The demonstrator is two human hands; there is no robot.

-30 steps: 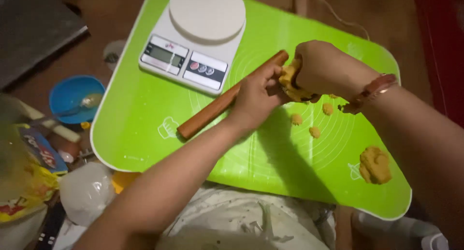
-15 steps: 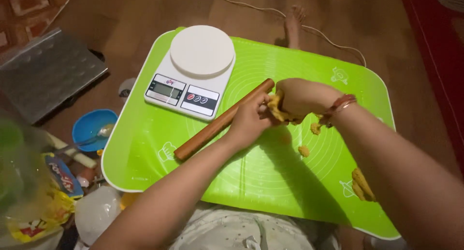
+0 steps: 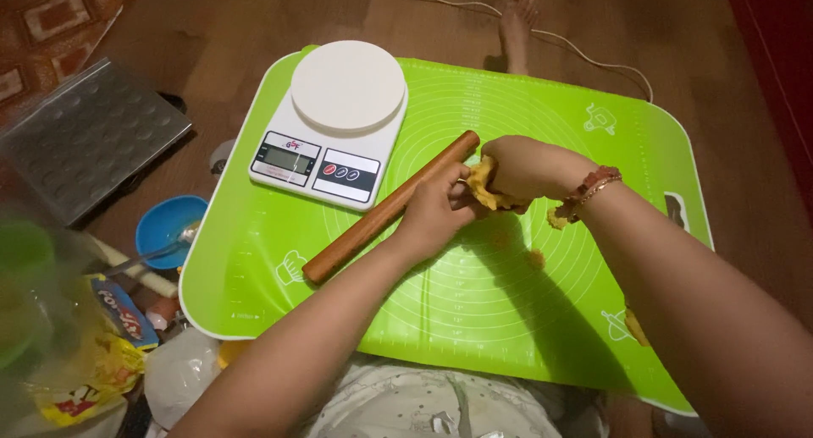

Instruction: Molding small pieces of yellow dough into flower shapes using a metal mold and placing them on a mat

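My right hand (image 3: 525, 169) is closed around a lump of yellow dough (image 3: 481, 184) above the middle of a green baking mat (image 3: 474, 311). My left hand (image 3: 434, 214) touches the same lump from the left with its fingertips, pinching at it. A beaded bracelet (image 3: 593, 188) sits on my right wrist. Just left of both hands a wooden rolling pin (image 3: 385, 211) lies diagonally on the mat. Small dough crumbs (image 3: 536, 257) lie under my right arm, and another dough piece (image 3: 635, 326) shows at the mat's right, partly hidden by my forearm.
A white kitchen scale (image 3: 334, 125) stands on the mat's far left corner. Left of the mat are a blue bowl with a spoon (image 3: 168, 226), a grey dimpled baking tray (image 3: 85, 137), packets (image 3: 93, 353) and a plastic bag. A cord (image 3: 576, 53) and a bare foot (image 3: 517, 27) lie beyond.
The camera has tilted so the mat sits lower and more centred. Both hands stay on the dough lump, working it beside the rolling pin, which has not moved on the mat.
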